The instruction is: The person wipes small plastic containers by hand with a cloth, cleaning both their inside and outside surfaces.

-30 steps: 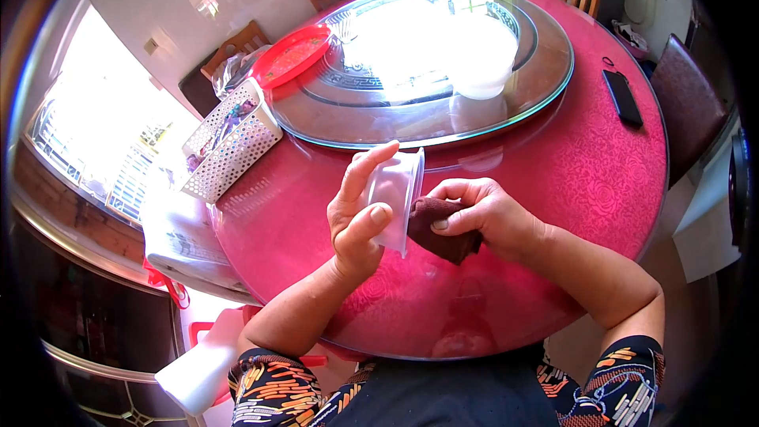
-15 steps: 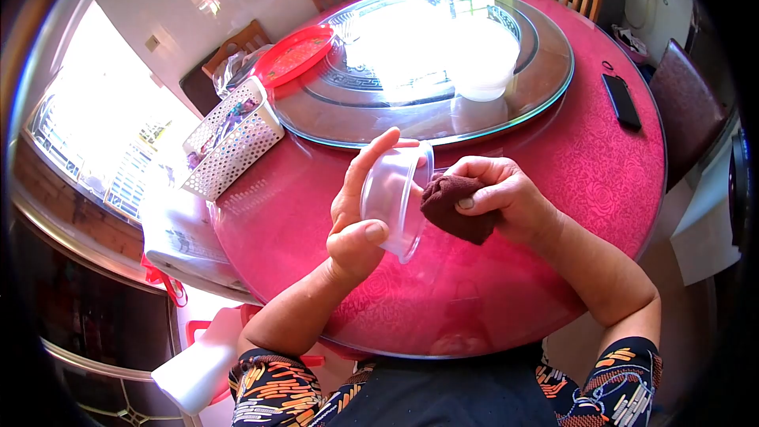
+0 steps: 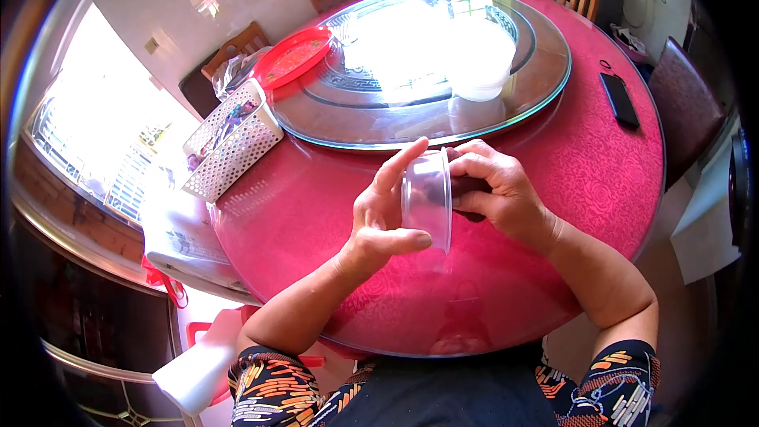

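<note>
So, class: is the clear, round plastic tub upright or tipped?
Tipped: the left hand holds the clear plastic tub on its side, rim facing the right hand.

Daylight blows out the window [image 3: 107,103] at left; glare whitens the turntable [image 3: 348,115]; curved edges fade black

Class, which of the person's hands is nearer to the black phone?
Right. The right hand is lower-left of the black phone in view; the left hand is farther left.

The round red table [image 3: 589,170] carries a large turntable [image 3: 340,120] toward its far edge, a black phone [image 3: 619,100] near the right edge and a white basket [image 3: 243,152] at the left.
</note>
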`<control>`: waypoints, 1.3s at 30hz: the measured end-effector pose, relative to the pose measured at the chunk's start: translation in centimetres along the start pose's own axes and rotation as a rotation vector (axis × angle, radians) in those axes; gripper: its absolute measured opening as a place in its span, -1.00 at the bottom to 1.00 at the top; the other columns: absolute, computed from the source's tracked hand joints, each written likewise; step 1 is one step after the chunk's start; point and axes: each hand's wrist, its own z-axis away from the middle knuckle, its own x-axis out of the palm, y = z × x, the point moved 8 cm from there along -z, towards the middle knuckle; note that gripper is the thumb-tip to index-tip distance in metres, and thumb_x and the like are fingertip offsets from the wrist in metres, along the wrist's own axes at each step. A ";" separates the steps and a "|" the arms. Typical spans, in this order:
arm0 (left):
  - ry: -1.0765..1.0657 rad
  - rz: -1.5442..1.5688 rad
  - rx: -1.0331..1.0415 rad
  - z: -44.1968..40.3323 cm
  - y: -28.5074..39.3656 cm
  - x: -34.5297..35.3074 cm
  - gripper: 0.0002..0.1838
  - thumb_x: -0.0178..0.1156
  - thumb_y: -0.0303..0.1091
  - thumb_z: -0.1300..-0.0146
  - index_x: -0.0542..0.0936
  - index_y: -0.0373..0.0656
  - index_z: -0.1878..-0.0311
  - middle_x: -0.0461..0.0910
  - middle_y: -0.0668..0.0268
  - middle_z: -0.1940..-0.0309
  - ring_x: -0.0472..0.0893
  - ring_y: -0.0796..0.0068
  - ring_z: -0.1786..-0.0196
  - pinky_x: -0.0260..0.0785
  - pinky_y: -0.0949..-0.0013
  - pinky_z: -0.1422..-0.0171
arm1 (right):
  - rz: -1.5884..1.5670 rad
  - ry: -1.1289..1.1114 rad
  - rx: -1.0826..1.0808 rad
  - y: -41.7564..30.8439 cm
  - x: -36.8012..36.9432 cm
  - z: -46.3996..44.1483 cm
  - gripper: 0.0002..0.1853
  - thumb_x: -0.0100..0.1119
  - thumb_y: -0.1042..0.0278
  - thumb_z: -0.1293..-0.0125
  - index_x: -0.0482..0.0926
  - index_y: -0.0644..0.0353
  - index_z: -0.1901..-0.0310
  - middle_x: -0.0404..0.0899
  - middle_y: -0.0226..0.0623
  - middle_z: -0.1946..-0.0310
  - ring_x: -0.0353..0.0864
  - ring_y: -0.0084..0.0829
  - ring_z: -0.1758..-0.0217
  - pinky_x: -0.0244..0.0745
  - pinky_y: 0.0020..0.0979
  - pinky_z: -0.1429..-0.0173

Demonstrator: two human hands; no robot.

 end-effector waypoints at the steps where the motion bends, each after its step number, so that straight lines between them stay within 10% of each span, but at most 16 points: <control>1: 0.034 -0.028 0.013 0.0 0.3 0.4 0.18 0.42 -0.36 0.24 0.17 -0.20 -0.61 0.48 0.13 -0.34 0.49 0.30 -0.36 0.23 0.26 -0.53 | 0.036 -0.034 0.058 0.1 0.1 0.0 -0.76 0.39 0.63 -0.20 0.67 0.25 0.09 0.63 -0.28 0.14 0.68 -0.42 0.08 0.60 -0.43 -0.09; 9: 0.035 -0.043 0.084 0.4 0.9 -1.1 0.10 0.33 -0.41 0.36 0.33 -0.23 -0.50 0.49 0.18 -0.28 0.51 0.33 -0.30 0.32 0.29 -0.43 | -0.622 -0.157 0.529 4.6 1.8 0.6 -0.70 0.34 0.58 -0.07 0.64 0.19 0.11 0.68 -0.31 0.24 0.68 -0.45 0.16 0.62 -0.38 -0.06; 12: 0.018 -0.012 0.113 0.5 1.3 -1.3 0.12 0.33 -0.34 0.39 0.32 -0.23 -0.49 0.50 0.19 -0.25 0.52 0.33 -0.28 0.32 0.30 -0.43 | -0.836 -0.174 0.557 4.3 1.9 0.7 -0.68 0.33 0.59 -0.06 0.65 0.21 0.09 0.70 -0.27 0.21 0.70 -0.41 0.15 0.64 -0.37 -0.09; 13: -0.012 0.001 0.132 0.5 1.4 -1.1 0.18 0.32 -0.34 0.38 0.21 -0.29 -0.54 0.39 -0.07 -0.41 0.46 -0.05 -0.43 0.23 0.01 -0.59 | -0.850 -0.169 0.536 4.3 1.9 0.6 -0.66 0.34 0.60 -0.05 0.65 0.21 0.08 0.71 -0.27 0.20 0.70 -0.40 0.14 0.64 -0.36 -0.10; 17: -0.013 0.072 0.102 -0.2 1.7 -0.6 0.22 0.27 -0.36 0.42 0.18 -0.15 -0.58 0.32 0.10 -0.44 0.41 0.21 -0.44 0.20 0.18 -0.59 | -0.848 -0.122 0.461 4.6 1.5 0.2 -0.63 0.34 0.60 -0.02 0.67 0.22 0.05 0.71 -0.27 0.18 0.71 -0.40 0.12 0.65 -0.36 -0.14; 22: -0.040 0.114 0.103 -0.4 1.4 0.1 0.26 0.30 -0.37 0.37 0.09 -0.17 -0.63 0.23 0.01 -0.53 0.35 0.05 -0.51 0.17 0.02 -0.62 | -0.781 -0.054 0.417 4.4 0.3 -0.1 -0.62 0.35 0.61 0.03 0.69 0.24 0.08 0.70 -0.29 0.15 0.70 -0.40 0.10 0.64 -0.37 -0.15; 26: -0.081 0.211 0.031 -0.4 0.2 0.3 0.24 0.40 -0.31 0.21 0.04 -0.16 -0.65 0.19 -0.03 -0.56 0.36 -0.01 -0.52 0.23 -0.06 -0.60 | -0.566 0.008 0.296 3.4 -1.2 -0.7 -0.66 0.36 0.64 0.02 0.72 0.23 0.13 0.67 -0.34 0.15 0.68 -0.44 0.09 0.63 -0.40 -0.11; 27: -0.148 0.104 0.068 -0.5 0.2 0.4 0.08 0.36 -0.07 -0.15 0.02 -0.15 -0.66 0.21 -0.03 -0.55 0.36 0.03 -0.52 0.30 -0.05 -0.55 | -0.477 0.006 0.264 2.8 -1.5 -0.8 -0.67 0.36 0.65 0.01 0.73 0.23 0.14 0.67 -0.35 0.16 0.67 -0.46 0.08 0.63 -0.42 -0.10; 31: -0.003 0.136 -0.116 -0.3 -1.0 0.3 -0.11 -0.12 0.29 -0.50 0.06 -0.19 -0.63 0.29 0.01 -0.50 0.41 0.07 -0.47 0.36 -0.07 -0.48 | 0.246 0.020 -0.224 -1.9 -1.9 -0.6 -0.74 0.46 0.58 -0.05 0.74 0.15 0.17 0.67 -0.26 0.20 0.72 -0.32 0.17 0.68 -0.36 0.03; 39: -0.202 0.544 -0.431 0.2 -4.7 -0.1 -0.20 -0.17 0.26 -0.53 0.20 -0.20 -0.55 0.48 0.06 -0.34 0.52 0.22 -0.37 0.34 0.07 -0.50 | 0.727 0.101 -0.661 -5.6 0.1 1.1 -0.75 0.50 0.40 -0.02 0.74 0.06 0.20 0.64 -0.15 0.26 0.75 -0.18 0.22 0.73 -0.22 0.20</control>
